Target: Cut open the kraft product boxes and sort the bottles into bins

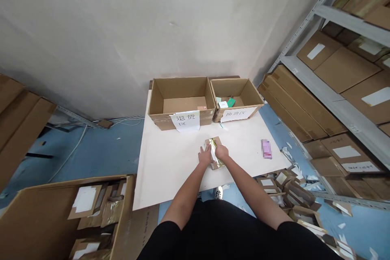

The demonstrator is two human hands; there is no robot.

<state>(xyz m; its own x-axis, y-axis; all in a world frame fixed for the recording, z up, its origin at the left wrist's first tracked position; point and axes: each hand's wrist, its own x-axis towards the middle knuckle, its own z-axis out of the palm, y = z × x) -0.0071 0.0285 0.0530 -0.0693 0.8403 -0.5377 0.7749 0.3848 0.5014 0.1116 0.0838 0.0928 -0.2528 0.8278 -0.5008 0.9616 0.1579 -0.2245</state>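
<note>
A small cardboard box [217, 164], wrapped with shiny yellowish tape and showing a white strip, lies on the white table [170, 162] in front of me. My left hand [205, 155] grips its left side, fingers somewhat apart at the edge. From the right, my right hand [221, 151] is closed on the upper right part of the same box, its thumb toward the tape. Both palms face down, so the undersides of the fingers are hidden. Off to the right on the table is a pink-purple item [266, 149], blurred out.
Behind stand a large open carton [158, 121] with a paper sign and a smaller open carton [258, 107] holding small boxes. A big carton of parcels [130, 187] is at lower left. Shelving [335, 96] with boxes rises at right; opened boxes [300, 193] litter the floor.
</note>
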